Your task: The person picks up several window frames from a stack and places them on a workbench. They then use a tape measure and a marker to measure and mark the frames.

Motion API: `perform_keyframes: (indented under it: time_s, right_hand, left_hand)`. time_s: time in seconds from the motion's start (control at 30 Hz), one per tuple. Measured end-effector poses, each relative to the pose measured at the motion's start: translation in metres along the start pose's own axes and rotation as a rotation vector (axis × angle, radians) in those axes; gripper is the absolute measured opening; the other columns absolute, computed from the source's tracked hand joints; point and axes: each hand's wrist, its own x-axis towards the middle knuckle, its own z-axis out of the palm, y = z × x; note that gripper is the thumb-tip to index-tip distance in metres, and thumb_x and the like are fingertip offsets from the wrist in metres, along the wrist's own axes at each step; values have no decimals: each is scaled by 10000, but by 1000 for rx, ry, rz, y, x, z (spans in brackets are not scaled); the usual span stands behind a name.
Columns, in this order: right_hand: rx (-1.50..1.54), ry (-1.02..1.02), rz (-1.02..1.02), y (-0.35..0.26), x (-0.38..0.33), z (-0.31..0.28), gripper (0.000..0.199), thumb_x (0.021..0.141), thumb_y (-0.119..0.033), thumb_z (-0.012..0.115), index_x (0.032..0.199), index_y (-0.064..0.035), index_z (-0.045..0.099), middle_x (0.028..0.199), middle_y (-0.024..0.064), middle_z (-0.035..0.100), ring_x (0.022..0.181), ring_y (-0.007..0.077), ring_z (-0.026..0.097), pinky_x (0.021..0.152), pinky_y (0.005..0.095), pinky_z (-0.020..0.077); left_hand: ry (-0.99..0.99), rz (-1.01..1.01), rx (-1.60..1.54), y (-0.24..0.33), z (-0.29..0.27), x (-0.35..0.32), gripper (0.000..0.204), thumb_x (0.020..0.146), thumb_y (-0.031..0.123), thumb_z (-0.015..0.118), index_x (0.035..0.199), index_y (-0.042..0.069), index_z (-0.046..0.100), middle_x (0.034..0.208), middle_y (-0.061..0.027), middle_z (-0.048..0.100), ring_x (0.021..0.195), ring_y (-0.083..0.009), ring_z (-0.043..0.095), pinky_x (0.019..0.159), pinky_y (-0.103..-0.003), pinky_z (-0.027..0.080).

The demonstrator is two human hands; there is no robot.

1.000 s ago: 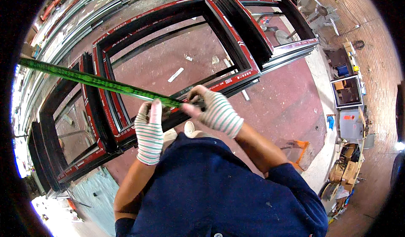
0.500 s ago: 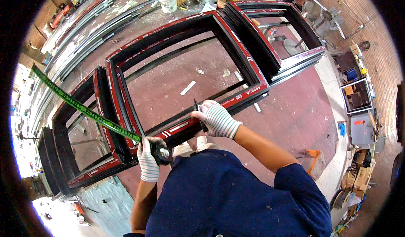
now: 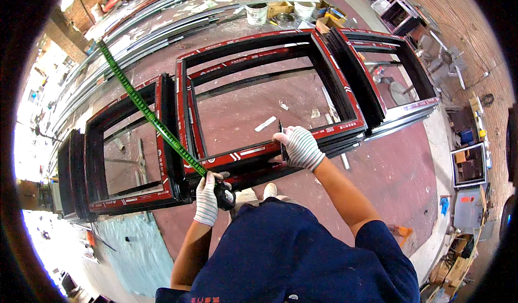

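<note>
Tape (image 3: 224, 195) in left hand (image 3: 206, 199), tool (image 3: 281, 133) in right hand (image 3: 304, 150)

1. My left fingers are curled around the tape's case; its green blade (image 3: 141, 106) slants forward and left. I cannot tell whether it touches the left frame (image 3: 161, 152).
2. Change: my right hand has left the tape and pinches the dark tool upright over the middle frame's (image 3: 335, 79) near rail. One hand now carries the tape alone.
3. Obstruction: the blade crosses the left frame's far right corner. Buckets (image 3: 257, 16) stand beyond.

The dull red floor (image 3: 399, 165) carries a white strip (image 3: 265, 124) near its middle and a pale blue sheet (image 3: 135, 252) at left. White buckets (image 3: 257, 15) stand farther off.
</note>
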Motion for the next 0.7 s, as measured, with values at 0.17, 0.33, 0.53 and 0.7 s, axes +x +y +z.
perform_keyframes:
  time_s: [0.17,0.33,0.53,0.7]
  right_hand:
    - [42,240,-95,19,17,11,618,692,-553,848,1082,-137,610,825,142,631,796,368,636,742,472,510]
    - [-8,113,-75,31,13,11,657,699,-523,861,1154,-135,591,895,159,653,851,366,654,764,475,526]
    - [-39,132,-89,41,14,20,650,688,-518,859,1116,-115,583,852,154,640,833,365,641,771,470,513]
    - [-47,133,-99,41,17,17,633,712,-521,846,1121,-117,581,872,162,640,844,365,642,785,470,509]
  left_hand:
    - [43,11,18,6,2,19,339,1067,338,548,904,59,652,1047,-185,714,673,-218,674,580,-348,578]
    - [64,9,-1,-2,-9,26,340,1062,342,556,889,63,647,1029,-201,714,650,-214,652,590,-355,577]
    - [42,20,47,1,-8,24,331,1068,331,546,889,74,653,1011,-174,723,667,-191,663,595,-329,568]
    - [-3,22,99,5,-10,25,340,1061,355,557,960,56,684,1014,-177,731,690,-195,683,599,-317,568]
